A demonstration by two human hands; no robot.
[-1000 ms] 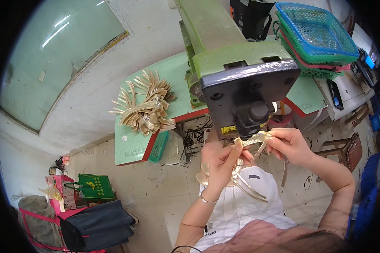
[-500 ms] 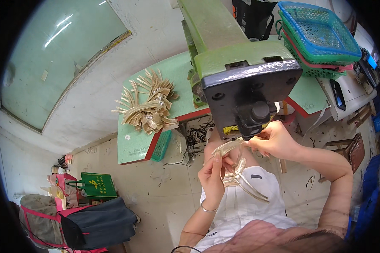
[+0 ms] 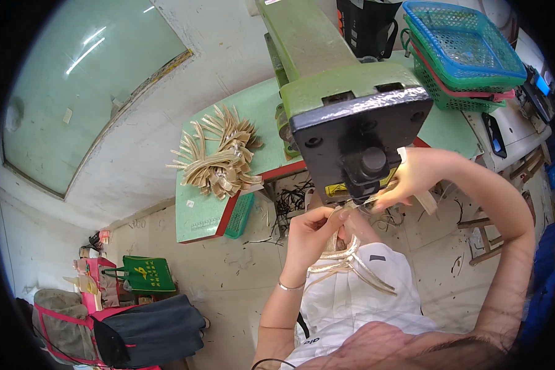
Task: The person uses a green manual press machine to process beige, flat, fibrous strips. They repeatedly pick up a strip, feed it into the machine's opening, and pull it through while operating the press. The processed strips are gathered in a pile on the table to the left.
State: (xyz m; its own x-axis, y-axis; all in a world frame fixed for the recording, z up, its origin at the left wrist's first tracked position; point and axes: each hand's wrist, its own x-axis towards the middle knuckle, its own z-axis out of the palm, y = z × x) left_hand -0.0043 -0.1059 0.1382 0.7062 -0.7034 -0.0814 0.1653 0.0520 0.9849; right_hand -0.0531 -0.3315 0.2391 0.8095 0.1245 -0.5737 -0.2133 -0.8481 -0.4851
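My left hand (image 3: 308, 240) pinches a gold strap piece (image 3: 351, 250) between thumb and fingers, just below the black machine head (image 3: 364, 139). Its loose, narrow bands fan out and hang over my white-clad lap. My right hand (image 3: 407, 179) is bent in from the right beside the machine head, its fingertips closed on the thin end of the strap under the head. The exact contact point below the machine is partly hidden. A heap of similar gold straps (image 3: 219, 157) lies on the green table (image 3: 197, 213) to the left.
The green machine arm (image 3: 311, 37) stretches back from the head. Stacked plastic baskets (image 3: 465, 46) stand at the back right, near a dark phone (image 3: 493, 135). A wooden stool (image 3: 484, 237) is at right. Bags, including a green one (image 3: 148, 274), sit at lower left. Dark scraps litter the floor.
My left hand has turned and moved up toward the machine head with the strap. My right hand has risen slightly, its wrist bending and its elbow swinging outward to the right.
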